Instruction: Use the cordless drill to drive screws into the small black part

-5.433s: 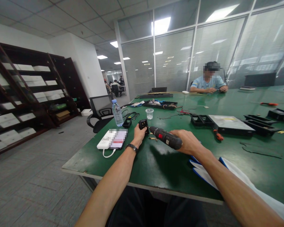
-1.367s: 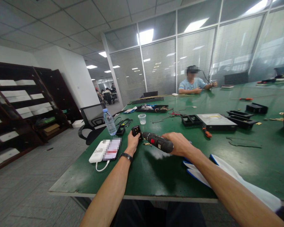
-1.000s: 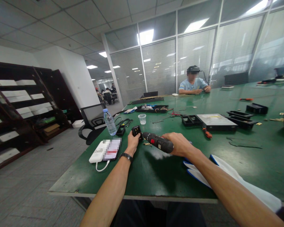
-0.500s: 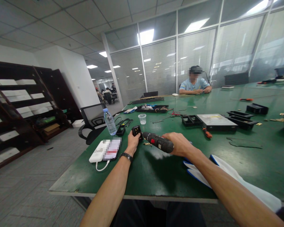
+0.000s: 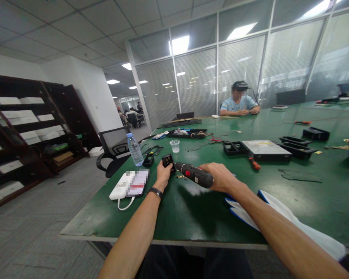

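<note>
My left hand (image 5: 164, 173) is closed around a small black plastic box (image 5: 168, 160) with brass-coloured pieces inside, held tilted above the table. In my right hand (image 5: 219, 176) is a black power drill (image 5: 195, 175) with a red switch, its front end pointing left at the box. Whether the bit touches the box I cannot tell. Several small brass-coloured parts (image 5: 180, 176) lie on the green table (image 5: 174, 217) under the drill's front. A clear plastic cup (image 5: 175, 146) stands just beyond the box.
Left of my hands are a water bottle (image 5: 135, 149), a phone (image 5: 137, 183) and a white power bank (image 5: 122, 186) with a cable. White gloves (image 5: 296, 221) lie by my right forearm. Farther right sit a flat metal-topped drive (image 5: 266, 150) and black trays. A person (image 5: 240, 102) sits across the table.
</note>
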A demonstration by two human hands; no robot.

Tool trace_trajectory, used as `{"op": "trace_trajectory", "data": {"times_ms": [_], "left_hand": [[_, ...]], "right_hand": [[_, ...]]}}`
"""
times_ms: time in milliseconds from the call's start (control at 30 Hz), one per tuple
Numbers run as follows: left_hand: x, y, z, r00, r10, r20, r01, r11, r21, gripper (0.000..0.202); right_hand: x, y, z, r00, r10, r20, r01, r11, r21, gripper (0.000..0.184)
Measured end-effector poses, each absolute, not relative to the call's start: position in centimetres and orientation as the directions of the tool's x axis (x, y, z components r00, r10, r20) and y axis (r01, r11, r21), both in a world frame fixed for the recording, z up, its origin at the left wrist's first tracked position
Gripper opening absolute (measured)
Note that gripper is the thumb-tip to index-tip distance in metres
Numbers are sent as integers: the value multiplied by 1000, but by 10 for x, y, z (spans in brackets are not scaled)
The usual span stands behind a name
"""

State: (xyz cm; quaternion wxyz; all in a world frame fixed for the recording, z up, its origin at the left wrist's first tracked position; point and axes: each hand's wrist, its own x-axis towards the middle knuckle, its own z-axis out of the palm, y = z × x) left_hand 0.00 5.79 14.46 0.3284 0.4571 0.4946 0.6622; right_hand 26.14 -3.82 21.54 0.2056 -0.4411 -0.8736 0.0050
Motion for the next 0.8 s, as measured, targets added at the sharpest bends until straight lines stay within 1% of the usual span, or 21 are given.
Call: {"op": "trace_trajectory", "data": {"times_ms": [367,800], "left_hand": [[0,58,144,-365,891,270,-6,-292,956,31],[1,54,147,-362,894,265,-15,-289,957,34]], "right_hand": [[261,-37,215,-520,782,343,776,600,-193,16],[260,-40,218,-508,799,323,774,588,-235,18]]}}
